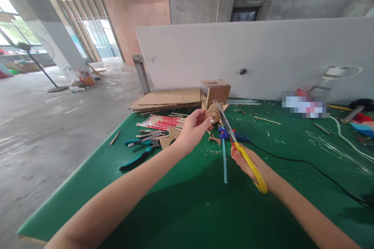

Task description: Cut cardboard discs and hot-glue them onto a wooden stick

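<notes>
My left hand is closed on a small cardboard piece, held up above the green table. My right hand grips yellow-handled scissors; their blades point up and away and reach the cardboard piece. Below the hands lie a blue glue gun, a clear glue stick and cardboard scraps.
Left of my hand lie teal-handled pliers, cutters, a bundle of wrapped chopsticks and flat cardboard sheets. A small cardboard box stands by the white partition. A black cable crosses the table to the right.
</notes>
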Action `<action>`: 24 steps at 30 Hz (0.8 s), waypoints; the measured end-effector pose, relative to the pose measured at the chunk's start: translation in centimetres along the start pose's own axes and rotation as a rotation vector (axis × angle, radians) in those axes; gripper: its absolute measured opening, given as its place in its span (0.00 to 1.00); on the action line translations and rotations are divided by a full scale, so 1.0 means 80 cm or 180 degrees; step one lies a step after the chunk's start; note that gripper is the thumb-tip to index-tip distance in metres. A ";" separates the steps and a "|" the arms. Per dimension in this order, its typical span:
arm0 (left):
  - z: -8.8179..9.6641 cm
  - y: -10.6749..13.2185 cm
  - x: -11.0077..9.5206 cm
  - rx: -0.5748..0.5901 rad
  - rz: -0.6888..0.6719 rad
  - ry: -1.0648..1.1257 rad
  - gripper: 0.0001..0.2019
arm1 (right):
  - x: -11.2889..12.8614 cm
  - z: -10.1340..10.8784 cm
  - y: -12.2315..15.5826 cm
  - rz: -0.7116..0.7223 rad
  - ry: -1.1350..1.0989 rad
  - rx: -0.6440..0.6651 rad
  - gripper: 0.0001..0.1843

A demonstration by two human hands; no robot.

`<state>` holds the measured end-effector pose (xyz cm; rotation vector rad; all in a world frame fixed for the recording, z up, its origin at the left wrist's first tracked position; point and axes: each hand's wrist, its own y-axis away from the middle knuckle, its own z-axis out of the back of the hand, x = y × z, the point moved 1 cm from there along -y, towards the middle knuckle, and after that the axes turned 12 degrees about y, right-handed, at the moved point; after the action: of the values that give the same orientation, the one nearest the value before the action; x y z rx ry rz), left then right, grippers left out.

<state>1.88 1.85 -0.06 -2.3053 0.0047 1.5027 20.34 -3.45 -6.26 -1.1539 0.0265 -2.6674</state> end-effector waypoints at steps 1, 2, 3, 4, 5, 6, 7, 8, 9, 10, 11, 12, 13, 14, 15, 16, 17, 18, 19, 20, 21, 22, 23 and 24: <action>0.002 -0.001 0.000 0.0056 -0.0006 -0.0018 0.10 | 0.002 0.002 0.001 0.0054 -0.0012 0.0020 0.31; 0.003 -0.002 -0.001 0.0108 -0.0008 -0.0036 0.10 | 0.003 0.005 0.002 0.0113 0.0019 0.0051 0.30; 0.003 -0.003 -0.002 0.0167 0.0000 -0.0062 0.10 | 0.004 0.007 0.004 0.0168 0.0079 0.0086 0.29; 0.004 -0.003 -0.003 0.0228 0.0003 -0.0094 0.10 | 0.005 0.010 0.005 0.0212 0.0161 0.0113 0.26; 0.004 -0.004 -0.005 0.0292 -0.0001 -0.0125 0.10 | 0.005 0.012 0.007 0.0251 0.0247 0.0142 0.24; 0.005 -0.004 -0.006 0.0354 -0.0014 -0.0151 0.10 | 0.005 0.013 0.008 0.0286 0.0329 0.0171 0.22; 0.005 -0.004 -0.008 0.0414 -0.0036 -0.0178 0.10 | 0.005 0.014 0.009 0.0315 0.0402 0.0190 0.20; 0.005 -0.005 -0.009 0.0464 -0.0065 -0.0204 0.10 | 0.006 0.015 0.009 0.0334 0.0459 0.0192 0.18; 0.005 -0.005 -0.011 0.0500 -0.0097 -0.0234 0.10 | 0.006 0.015 0.010 0.0338 0.0499 0.0182 0.18; 0.005 -0.005 -0.012 0.0527 -0.0123 -0.0269 0.10 | 0.006 0.016 0.009 0.0327 0.0527 0.0161 0.17; 0.006 -0.006 -0.012 0.0548 -0.0137 -0.0312 0.10 | 0.007 0.016 0.009 0.0304 0.0552 0.0137 0.17; 0.006 -0.006 -0.013 0.0564 -0.0142 -0.0353 0.10 | 0.006 0.017 0.008 0.0276 0.0577 0.0124 0.17; 0.006 -0.006 -0.013 0.0578 -0.0138 -0.0382 0.11 | 0.006 0.017 0.007 0.0249 0.0595 0.0132 0.17; 0.006 -0.006 -0.014 0.0592 -0.0129 -0.0402 0.11 | 0.005 0.017 0.007 0.0227 0.0608 0.0158 0.17; 0.007 -0.006 -0.014 0.0604 -0.0125 -0.0413 0.11 | 0.003 0.016 0.006 0.0214 0.0616 0.0182 0.17; 0.007 -0.006 -0.014 0.0618 -0.0132 -0.0415 0.12 | 0.001 0.016 0.006 0.0207 0.0620 0.0202 0.17; 0.007 -0.006 -0.014 0.0635 -0.0144 -0.0412 0.12 | 0.000 0.015 0.006 0.0196 0.0625 0.0225 0.17; 0.008 -0.006 -0.014 0.0651 -0.0160 -0.0407 0.12 | -0.001 0.014 0.007 0.0185 0.0630 0.0230 0.17; 0.008 -0.006 -0.014 0.0669 -0.0176 -0.0397 0.11 | -0.002 0.013 0.007 0.0172 0.0632 0.0217 0.18; 0.008 -0.006 -0.013 0.0683 -0.0187 -0.0385 0.11 | -0.001 0.012 0.008 0.0149 0.0632 0.0188 0.18; 0.009 -0.007 -0.013 0.0691 -0.0195 -0.0378 0.11 | 0.000 0.011 0.008 0.0112 0.0628 0.0143 0.19; 0.009 -0.007 -0.013 0.0690 -0.0195 -0.0376 0.12 | 0.002 0.009 0.009 0.0067 0.0626 0.0087 0.19; 0.009 -0.007 -0.013 0.0682 -0.0190 -0.0375 0.11 | 0.005 0.008 0.010 0.0014 0.0626 0.0029 0.19; 0.009 -0.008 -0.014 0.0674 -0.0179 -0.0372 0.11 | 0.008 0.006 0.011 -0.0043 0.0622 -0.0024 0.19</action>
<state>0.90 2.42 0.84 -2.0338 0.0638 1.5279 20.48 -4.41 -5.57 -0.8943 0.0623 -2.7841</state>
